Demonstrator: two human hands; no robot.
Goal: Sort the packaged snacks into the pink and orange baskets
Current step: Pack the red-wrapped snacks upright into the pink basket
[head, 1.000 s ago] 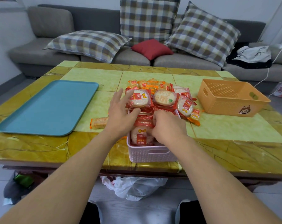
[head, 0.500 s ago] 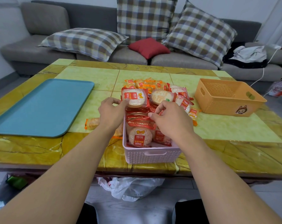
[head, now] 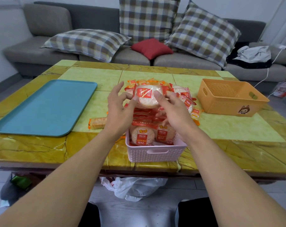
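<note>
My left hand (head: 120,107) and my right hand (head: 172,110) hold one round rice-cracker packet (head: 147,96) between them, thumbs on its front and fingers behind its edges. It hangs above the far end of the pink basket (head: 155,154), which stands at the table's near edge and is filled with several red-and-white round packets (head: 142,135). Behind the basket lies a pile of loose snacks (head: 184,95), round ones and small orange ones. The orange basket (head: 229,102) stands at the right with nothing visible in it.
A single orange packet (head: 97,123) lies left of the pink basket. A blue tray (head: 45,107) covers the table's left part. A sofa with cushions runs behind the table. A white plastic bag (head: 135,187) lies on the floor under the table edge.
Both hands rose from the packets in the pink basket to the pile behind it and now hold one round packet lifted above the basket's far end.
</note>
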